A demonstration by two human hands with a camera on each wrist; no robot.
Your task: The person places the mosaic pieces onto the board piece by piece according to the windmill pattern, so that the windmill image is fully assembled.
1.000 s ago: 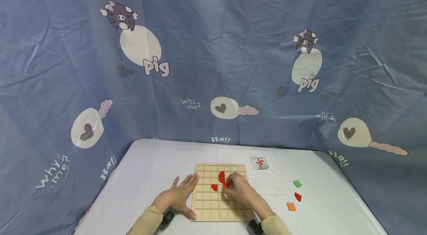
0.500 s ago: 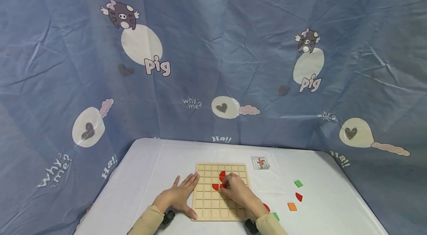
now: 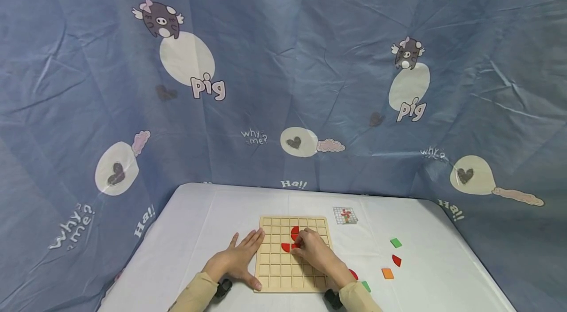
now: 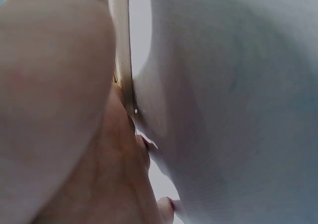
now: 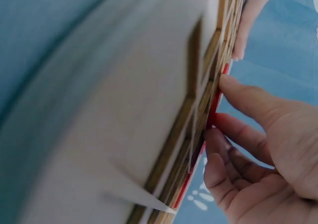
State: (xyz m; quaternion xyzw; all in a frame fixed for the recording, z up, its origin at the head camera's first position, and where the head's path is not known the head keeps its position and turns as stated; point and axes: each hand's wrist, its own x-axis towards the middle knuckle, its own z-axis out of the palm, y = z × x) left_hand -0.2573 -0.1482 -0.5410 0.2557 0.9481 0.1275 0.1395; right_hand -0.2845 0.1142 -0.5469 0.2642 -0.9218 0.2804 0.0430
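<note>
One sleeve crowds a tile; left hand spread, right hand pinching red piece

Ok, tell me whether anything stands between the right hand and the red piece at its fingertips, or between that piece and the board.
Nothing visible does: the right hand pinches the red piece directly, and no object shows between that piece and the wooden board. The left hand rests at the board's left edge, aside.

Soft light brightens the white counter. The left-wrist view is dim; the right-wrist view blurs toward its left.
</note>
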